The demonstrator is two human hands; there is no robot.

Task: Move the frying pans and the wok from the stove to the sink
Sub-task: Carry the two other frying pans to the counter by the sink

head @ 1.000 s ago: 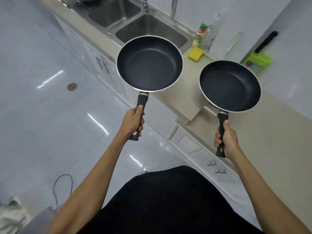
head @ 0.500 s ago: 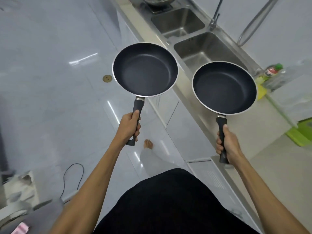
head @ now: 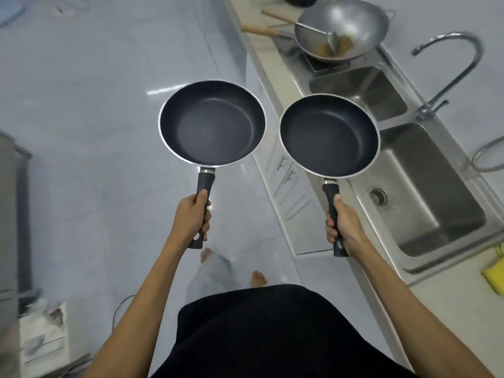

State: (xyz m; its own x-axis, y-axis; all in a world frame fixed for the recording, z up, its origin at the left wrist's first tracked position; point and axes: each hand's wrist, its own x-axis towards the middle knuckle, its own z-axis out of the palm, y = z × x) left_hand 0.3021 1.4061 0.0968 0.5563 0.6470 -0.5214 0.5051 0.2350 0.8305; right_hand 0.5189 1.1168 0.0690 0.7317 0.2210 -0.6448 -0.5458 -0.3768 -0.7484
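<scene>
Black shirt (head: 261,336) fills the near bottom, bare feet on the pale tile floor (head: 95,132) just beyond it. Left hand (head: 192,218) fingers clenched around the black handle of the left frying pan (head: 212,122), held level in the air over the floor, left of the counter. Right hand (head: 342,225) fingers wrapped tight on the handle of the right frying pan (head: 329,135), also held up level, hanging over the counter edge (head: 275,85) and the near-left corner of the sink. Both pans empty, dark inside, side by side, not touching. Steel double sink (head: 436,192) to the right, near basin with drain showing, far basin smaller, curved tap (head: 450,75) on the far right side. Yellow sponge (head: 495,274) near right on the counter. Farther back, wok (head: 342,30) sits just beyond the far basin, metal ladle (head: 324,34) resting inside, brownish residue at the bottom. Two wooden handles stick out left of the wok.
</scene>
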